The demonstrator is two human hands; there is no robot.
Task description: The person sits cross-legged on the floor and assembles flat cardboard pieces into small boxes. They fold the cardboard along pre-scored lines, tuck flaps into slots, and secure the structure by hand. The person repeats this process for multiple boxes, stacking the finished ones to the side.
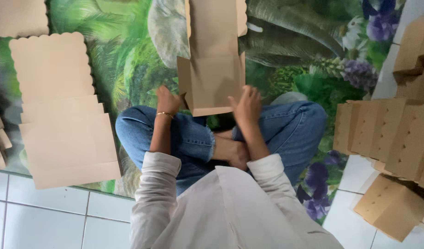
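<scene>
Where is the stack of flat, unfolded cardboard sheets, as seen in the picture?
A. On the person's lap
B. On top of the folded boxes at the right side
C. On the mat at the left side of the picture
C: the flat cardboard sheets lie on the leaf-patterned mat at picture left, apart from both hands.

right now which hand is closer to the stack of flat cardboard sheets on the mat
Left. The left hand grips the half-folded box's edge on the side facing the flat cardboard stack. The right hand holds the box's far side, farther from the stack.
</scene>
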